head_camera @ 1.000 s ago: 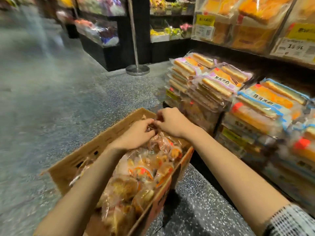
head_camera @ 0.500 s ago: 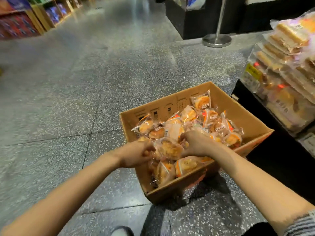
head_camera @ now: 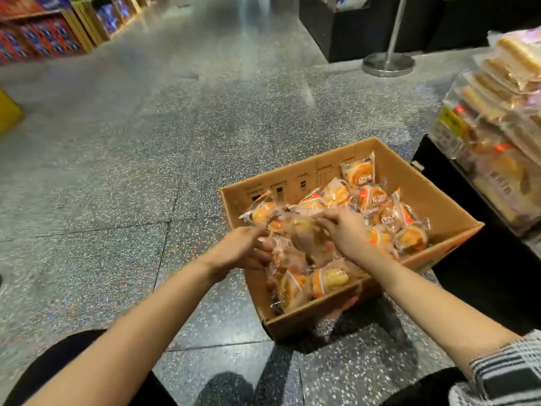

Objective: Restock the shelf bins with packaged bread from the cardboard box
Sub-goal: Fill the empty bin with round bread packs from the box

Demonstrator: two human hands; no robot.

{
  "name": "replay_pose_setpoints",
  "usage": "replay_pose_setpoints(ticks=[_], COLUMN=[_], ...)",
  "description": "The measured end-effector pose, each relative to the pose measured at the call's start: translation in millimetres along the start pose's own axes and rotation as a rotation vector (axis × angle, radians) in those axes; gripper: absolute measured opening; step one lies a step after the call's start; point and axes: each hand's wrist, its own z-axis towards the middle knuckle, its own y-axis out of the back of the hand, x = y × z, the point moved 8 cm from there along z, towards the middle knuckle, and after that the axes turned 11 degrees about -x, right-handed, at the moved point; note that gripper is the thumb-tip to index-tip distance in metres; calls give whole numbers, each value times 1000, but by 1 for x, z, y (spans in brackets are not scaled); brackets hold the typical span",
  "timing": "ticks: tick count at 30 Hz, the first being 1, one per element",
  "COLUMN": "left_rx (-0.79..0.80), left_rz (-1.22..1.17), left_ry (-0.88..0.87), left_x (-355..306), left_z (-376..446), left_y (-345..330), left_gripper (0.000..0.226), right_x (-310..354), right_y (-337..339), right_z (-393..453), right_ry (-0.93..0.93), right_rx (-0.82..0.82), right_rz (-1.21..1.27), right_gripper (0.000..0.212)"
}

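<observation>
Both hands, left hand [head_camera: 240, 247] and right hand [head_camera: 345, 230], grip bread packets [head_camera: 301, 235] inside cardboard box [head_camera: 439, 200]; open floor [head_camera: 146, 142] left.

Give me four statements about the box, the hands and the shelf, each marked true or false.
1. The cardboard box sits on the floor. True.
2. The box is empty. False: it holds many bread packets.
3. Both the left hand and right hand are over the box, holding a clear packet between them. True.
4. The shelf bins stand to the left of the box. False: they stand to its right.
</observation>
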Motion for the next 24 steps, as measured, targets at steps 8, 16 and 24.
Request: replay_pose_setpoints(ticks=[8, 16, 24], left_rx=[272, 325, -50], left_rz=[-866, -661, -664], left_ry=[389, 182, 13], left_x=[-28, -35, -39], left_z=[30, 38, 44], left_y=[-21, -16, 18], left_gripper=[104, 69, 44], right_x=[83, 60, 4], right_y=[36, 29, -48], right_z=[-26, -25, -36], right_ry=[516, 154, -39], right_rx=[25, 133, 406], right_rz=[205, 293, -428], right_gripper=[20, 54, 18])
